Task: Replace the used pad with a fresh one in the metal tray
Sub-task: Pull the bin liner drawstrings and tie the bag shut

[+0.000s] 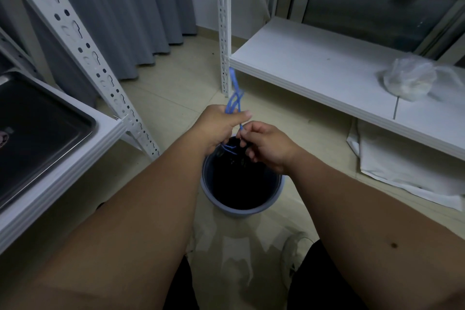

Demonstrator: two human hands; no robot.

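The metal tray (50,118) lies on a white shelf (75,158) at the left, and its inside looks dark. A grey bin (208,191) lined with a black bag stands on the floor below my hands. My left hand (216,128) grips thin blue drawstrings (235,98) that run up from the bag. My right hand (266,146) pinches the same strings just above the bin's rim. White pads or sheets (402,168) lie on the floor under the right shelf. No pad shows clearly in the tray.
A white slotted shelf post (224,20) rises just behind the bin, another (83,45) slants at the left. The low right shelf (327,68) carries a crumpled clear plastic bag (407,78). Grey curtains (120,7) hang behind. My shoe (294,251) is at the bottom.
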